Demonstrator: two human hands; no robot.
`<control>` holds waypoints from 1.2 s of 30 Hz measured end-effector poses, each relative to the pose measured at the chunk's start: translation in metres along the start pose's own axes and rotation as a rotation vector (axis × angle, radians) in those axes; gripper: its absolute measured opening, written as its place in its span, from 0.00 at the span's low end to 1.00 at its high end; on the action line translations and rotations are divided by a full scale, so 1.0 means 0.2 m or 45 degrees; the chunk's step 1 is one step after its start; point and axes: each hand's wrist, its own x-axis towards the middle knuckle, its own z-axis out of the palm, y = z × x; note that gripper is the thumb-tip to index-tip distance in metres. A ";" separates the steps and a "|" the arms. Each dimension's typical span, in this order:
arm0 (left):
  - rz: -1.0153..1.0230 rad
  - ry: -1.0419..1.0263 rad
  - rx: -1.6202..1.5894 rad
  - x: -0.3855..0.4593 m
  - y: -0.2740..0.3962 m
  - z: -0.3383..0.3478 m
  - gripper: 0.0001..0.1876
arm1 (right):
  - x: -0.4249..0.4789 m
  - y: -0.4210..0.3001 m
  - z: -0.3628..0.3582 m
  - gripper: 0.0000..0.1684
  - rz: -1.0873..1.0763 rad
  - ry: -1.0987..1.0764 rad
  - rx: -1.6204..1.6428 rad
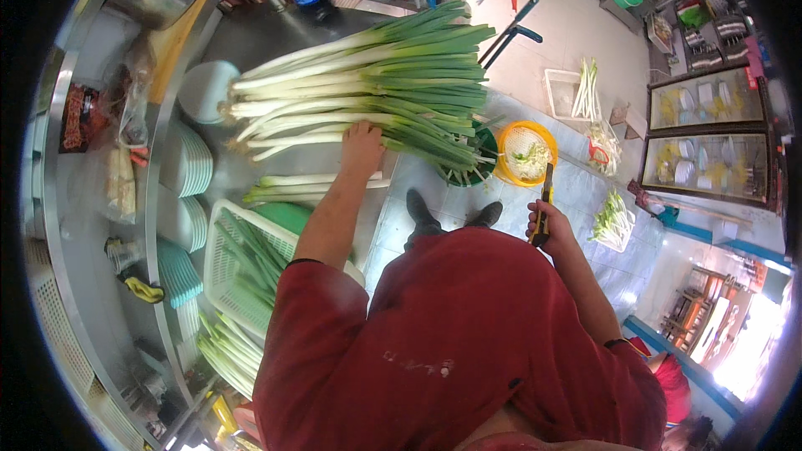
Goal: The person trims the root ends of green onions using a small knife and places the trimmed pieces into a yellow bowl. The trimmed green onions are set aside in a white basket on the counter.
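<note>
A large pile of leeks (357, 94), white roots to the left and green leaves to the right, lies across the metal counter (225, 37). My left hand (363, 147) is on the near side of this pile, touching the pale stems. Its fingertips lie over the leeks, and whether they grip one is not clear. My right hand (552, 225), held out over the floor, is closed around a yellow and black utility knife (544, 213) with its tip pointing away from me. A few separate leeks (313, 186) lie on the counter just nearer than the pile.
A green bin (467, 176) and a yellow basket (532, 128) with trimmings stand on the floor beyond my feet. Left of me is a white plastic basket (216, 282) holding green leaves. Stacked plates (194, 160) line the shelf. A red-sleeved person (673, 388) is behind at right.
</note>
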 end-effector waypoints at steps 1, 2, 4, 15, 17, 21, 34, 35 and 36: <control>0.034 -0.022 -0.045 0.00 -0.02 -0.01 0.17 | -0.01 0.00 0.01 0.16 -0.008 0.018 -0.002; 0.066 -0.044 -0.091 -0.01 -0.04 -0.01 0.18 | -0.02 -0.01 0.01 0.16 -0.015 0.036 -0.006; 0.159 0.054 -0.168 -0.01 -0.07 -0.07 0.17 | -0.03 -0.05 0.02 0.16 -0.046 0.020 -0.028; 0.406 0.656 -0.908 0.12 0.62 -1.06 0.13 | 0.00 -0.47 0.05 0.23 -0.505 -0.172 -0.107; 0.350 0.702 -1.154 0.09 0.74 -1.14 0.12 | 0.00 -0.54 0.07 0.22 -0.553 -0.274 -0.128; 0.195 0.818 -1.371 0.02 1.00 -1.31 0.13 | 0.09 -0.62 0.04 0.20 -0.631 -0.443 -0.325; -0.867 0.991 -1.469 -0.96 1.17 -0.96 0.18 | -0.18 -0.42 0.41 0.17 -0.531 -1.277 -1.322; -0.934 1.000 -1.467 -1.05 1.16 -0.94 0.18 | -0.23 -0.36 0.46 0.18 -0.617 -1.349 -1.435; -1.015 1.027 -1.411 -1.13 1.18 -0.93 0.18 | -0.31 -0.30 0.52 0.18 -0.715 -1.420 -1.547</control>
